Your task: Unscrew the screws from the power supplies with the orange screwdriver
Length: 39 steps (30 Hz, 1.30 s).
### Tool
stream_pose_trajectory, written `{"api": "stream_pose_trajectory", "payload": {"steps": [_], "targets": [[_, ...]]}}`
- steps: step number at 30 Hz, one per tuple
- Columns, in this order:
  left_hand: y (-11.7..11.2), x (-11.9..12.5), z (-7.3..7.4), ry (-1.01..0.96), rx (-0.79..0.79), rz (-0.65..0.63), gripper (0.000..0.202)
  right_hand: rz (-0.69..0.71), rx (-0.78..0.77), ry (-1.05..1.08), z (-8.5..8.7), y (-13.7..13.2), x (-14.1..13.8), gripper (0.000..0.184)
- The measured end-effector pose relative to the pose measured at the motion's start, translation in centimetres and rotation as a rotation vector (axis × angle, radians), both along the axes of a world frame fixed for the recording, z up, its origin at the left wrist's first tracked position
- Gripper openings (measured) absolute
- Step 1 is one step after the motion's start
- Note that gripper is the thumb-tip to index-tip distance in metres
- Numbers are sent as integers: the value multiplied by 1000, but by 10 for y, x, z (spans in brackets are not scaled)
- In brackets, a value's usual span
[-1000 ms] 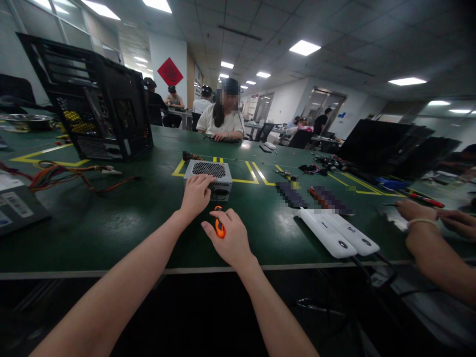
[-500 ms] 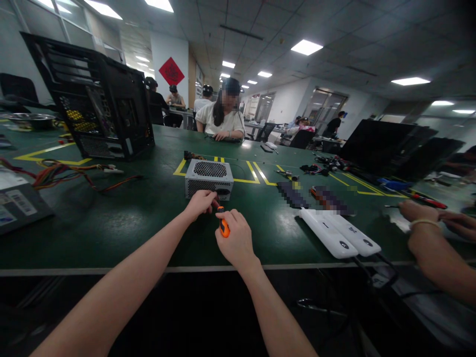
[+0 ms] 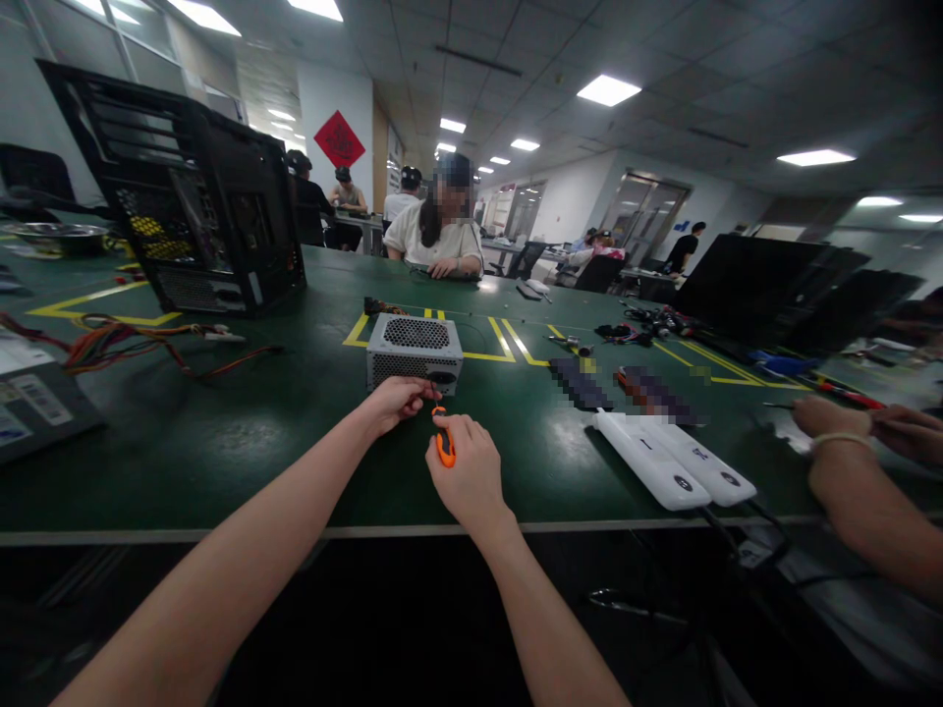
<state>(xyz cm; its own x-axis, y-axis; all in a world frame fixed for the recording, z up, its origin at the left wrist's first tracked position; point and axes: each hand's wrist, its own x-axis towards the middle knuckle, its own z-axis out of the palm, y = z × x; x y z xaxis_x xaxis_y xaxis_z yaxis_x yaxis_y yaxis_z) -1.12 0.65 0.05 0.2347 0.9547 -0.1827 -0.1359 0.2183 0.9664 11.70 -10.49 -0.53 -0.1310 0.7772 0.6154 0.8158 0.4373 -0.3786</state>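
A grey computer power supply [image 3: 415, 334] with perforated faces sits on the green table in front of me. My right hand [image 3: 466, 462] is wrapped round the orange and black handle of a screwdriver [image 3: 445, 447], whose thin shaft points toward the unit's near face. My left hand [image 3: 400, 401] is by the lower front of the power supply, fingers pinched together close to the screwdriver's tip. Whatever lies between those fingertips is too small to make out. A dark socket [image 3: 442, 377] shows on the near face, just above the tip.
A black computer case [image 3: 221, 206] stands back left; another grey power supply [image 3: 44, 403] with coloured cables [image 3: 139, 344] lies at left. Two white devices [image 3: 674, 457] lie right of my hands. A co-worker's hands [image 3: 832, 420] are at far right; another person [image 3: 434, 236] sits opposite.
My left fingers have shifted slightly right, and more of the screwdriver's shaft shows between the hands. The right hand has barely moved; the power supply stays put.
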Motion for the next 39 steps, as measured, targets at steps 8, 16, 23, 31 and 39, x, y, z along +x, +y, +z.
{"api": "stream_pose_trajectory", "payload": {"steps": [8, 16, 23, 31, 39], "targets": [[-8, 0, 2, 630, 397, 186, 17, -11, -6, -52, 3, -1, -1, 20], [-13, -8, 11, 1223, 1230, 408, 51, -22, -135, 105, 6, -4, -3, 29], [-3, -4, 5, 1341, 1222, 314, 52, -1, -33, 86, 5, -2, -3, 20], [-16, -10, 13, 1348, 1229, 283, 52, 28, 26, 103, 9, -6, -3, 22], [-16, -8, 11, 1343, 1174, 292, 53, 13, 52, 62, 5, -5, -3, 17]]}}
